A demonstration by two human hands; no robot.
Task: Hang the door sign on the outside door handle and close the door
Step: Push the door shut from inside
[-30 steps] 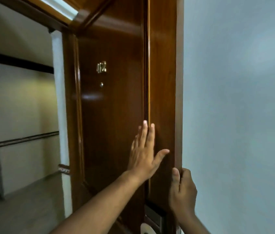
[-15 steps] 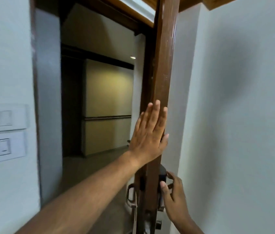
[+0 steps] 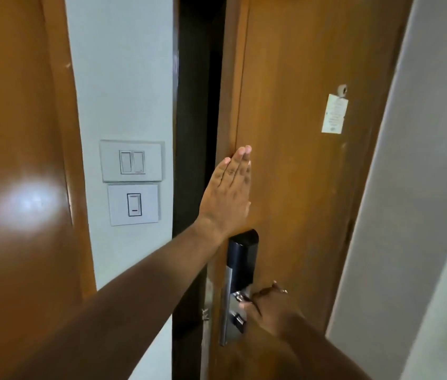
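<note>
A dark gap (image 3: 195, 133) separates the white wall (image 3: 123, 78) from the brown wooden door (image 3: 299, 133). The left hand (image 3: 226, 193) lies flat and open near the door's latch edge; below, the right hand (image 3: 269, 305) grips the metal lock's handle (image 3: 240, 297). Door sign unseen, presumably outside.

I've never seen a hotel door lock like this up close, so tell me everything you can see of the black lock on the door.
The lock is a tall, narrow unit mounted upright near the wooden door's opening edge. Its upper part is glossy black with a slanted top; below runs a silvery metal plate. The right hand reaches its lower, handle part, hiding most of it. The left hand presses flat on the door just above. A dark gap shows that the door is not yet shut.
</note>
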